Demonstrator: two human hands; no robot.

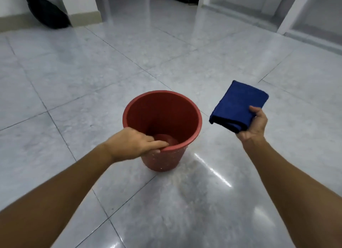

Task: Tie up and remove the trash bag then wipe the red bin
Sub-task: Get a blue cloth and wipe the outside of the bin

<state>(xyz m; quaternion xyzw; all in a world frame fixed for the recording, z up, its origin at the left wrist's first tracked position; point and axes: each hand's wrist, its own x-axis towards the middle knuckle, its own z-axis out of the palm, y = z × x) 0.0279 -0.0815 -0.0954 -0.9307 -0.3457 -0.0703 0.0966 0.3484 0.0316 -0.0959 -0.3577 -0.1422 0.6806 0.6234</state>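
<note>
1. Red bin (182, 116) upright on the tiled floor (92, 81) at frame centre, empty, no bag inside.
2. Left hand (133, 144) clamped on the near rim, fingers curled inside.
3. Right hand (254, 124) gripping a folded blue cloth (238, 107), raised just right of the bin, apart from it.
4. Bin mouth to the left of and below the cloth; wiping likely next.
5. Black trash bag (47, 13) slumped at upper left.

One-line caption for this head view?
Left hand grips the empty red bin's rim; right hand holds a folded blue cloth.
</note>
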